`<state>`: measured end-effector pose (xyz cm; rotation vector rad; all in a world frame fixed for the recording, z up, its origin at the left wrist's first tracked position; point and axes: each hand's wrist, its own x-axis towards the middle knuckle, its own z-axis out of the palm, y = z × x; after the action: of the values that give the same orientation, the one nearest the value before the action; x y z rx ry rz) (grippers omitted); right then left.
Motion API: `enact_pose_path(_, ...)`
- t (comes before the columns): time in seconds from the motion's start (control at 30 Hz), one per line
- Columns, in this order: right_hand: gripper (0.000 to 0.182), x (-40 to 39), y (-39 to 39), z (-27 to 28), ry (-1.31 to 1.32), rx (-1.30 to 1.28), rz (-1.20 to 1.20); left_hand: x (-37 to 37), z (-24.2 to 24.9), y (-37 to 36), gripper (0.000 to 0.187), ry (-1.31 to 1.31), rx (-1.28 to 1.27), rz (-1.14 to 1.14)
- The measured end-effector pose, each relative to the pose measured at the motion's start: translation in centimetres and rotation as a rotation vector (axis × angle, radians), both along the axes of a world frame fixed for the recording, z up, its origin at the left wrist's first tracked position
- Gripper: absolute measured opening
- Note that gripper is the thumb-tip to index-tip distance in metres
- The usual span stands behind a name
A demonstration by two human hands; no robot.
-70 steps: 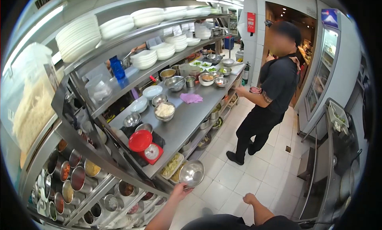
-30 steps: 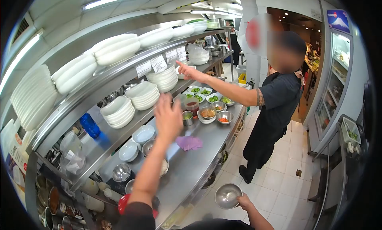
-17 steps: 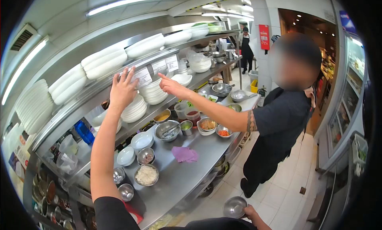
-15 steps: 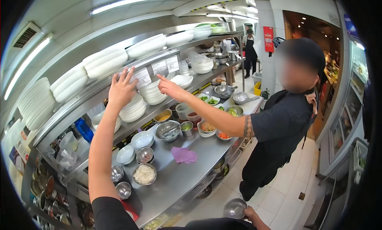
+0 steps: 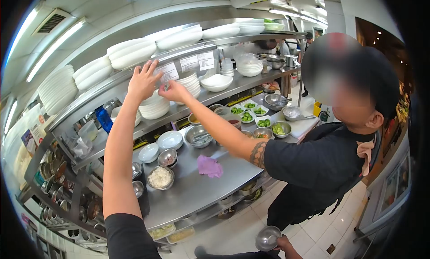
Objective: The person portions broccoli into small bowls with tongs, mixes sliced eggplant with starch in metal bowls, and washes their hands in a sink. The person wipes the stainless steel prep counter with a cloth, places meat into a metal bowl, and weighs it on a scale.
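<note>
The left hand (image 5: pixel 143 81), fingers spread, rests flat on a small white paper ticket (image 5: pixel 168 71) clipped to the front rail of the upper steel shelf (image 5: pixel 89 100); it looks light, limp and easy to tear, best pinched at its free lower edge. A co-worker's hand (image 5: pixel 174 91) pinches at the same slip and that forearm crosses the steel surface (image 5: pixel 197 192), crowding access beside stacked white plates (image 5: pixel 154 107). Low right, the right hand (image 5: pixel 283 244) grips a small, rigid, probably slick steel bowl (image 5: pixel 268 238) by its rim.
</note>
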<state>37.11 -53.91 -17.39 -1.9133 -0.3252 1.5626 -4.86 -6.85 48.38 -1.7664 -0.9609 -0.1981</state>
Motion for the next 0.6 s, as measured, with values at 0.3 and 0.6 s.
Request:
enact_pose_path(0.3, 0.063, -6.6, 1.7, 1.4, -0.077, 0.028, 0.066, -4.0, -4.3, -5.3, 0.029, -0.459, -0.005, -0.398)
enact_pose_path(0.6, 0.040, -23.3, 7.3, 7.6, -0.006, 0.212, 0.163, -8.2, -43.9, -16.4, 0.043, -0.987, -1.786, -0.614)
